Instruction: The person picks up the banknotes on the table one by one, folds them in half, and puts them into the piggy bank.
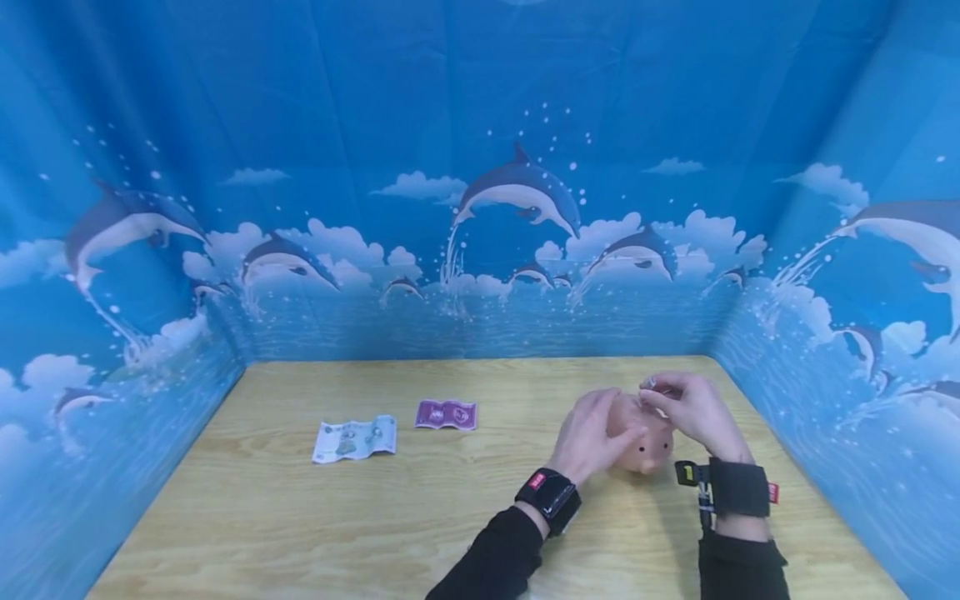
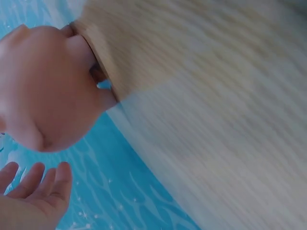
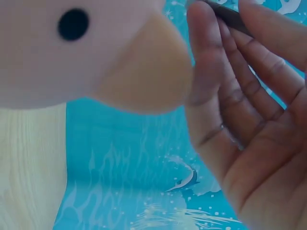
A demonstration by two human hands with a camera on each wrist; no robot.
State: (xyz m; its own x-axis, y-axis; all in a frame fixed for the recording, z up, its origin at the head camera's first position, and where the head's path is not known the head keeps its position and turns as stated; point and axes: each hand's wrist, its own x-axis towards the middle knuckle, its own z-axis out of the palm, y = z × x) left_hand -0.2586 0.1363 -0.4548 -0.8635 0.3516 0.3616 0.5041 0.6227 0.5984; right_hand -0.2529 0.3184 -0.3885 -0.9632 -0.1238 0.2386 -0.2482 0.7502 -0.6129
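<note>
A pink piggy bank (image 1: 651, 442) stands at the right of the table, its face with two black eyes toward me. Beside its left flank is my left hand (image 1: 588, 435), thumb reaching across the front of it in the head view. The left wrist view shows the same hand's fingers (image 2: 62, 184) loosely extended, a small gap from the pig's round body (image 2: 53, 86). Over the top of the pig, my right hand (image 1: 693, 410) pinches a coin (image 3: 231, 18) between thumb and forefinger, seen nearly edge-on. The pig's top is partly hidden by the hands.
Two creased banknotes lie left of the hands on the wooden table (image 1: 337, 525): a pale green one (image 1: 354, 439) and a smaller purple one (image 1: 446, 414). A blue curtain (image 1: 360, 317) with dolphins encloses the back and both sides.
</note>
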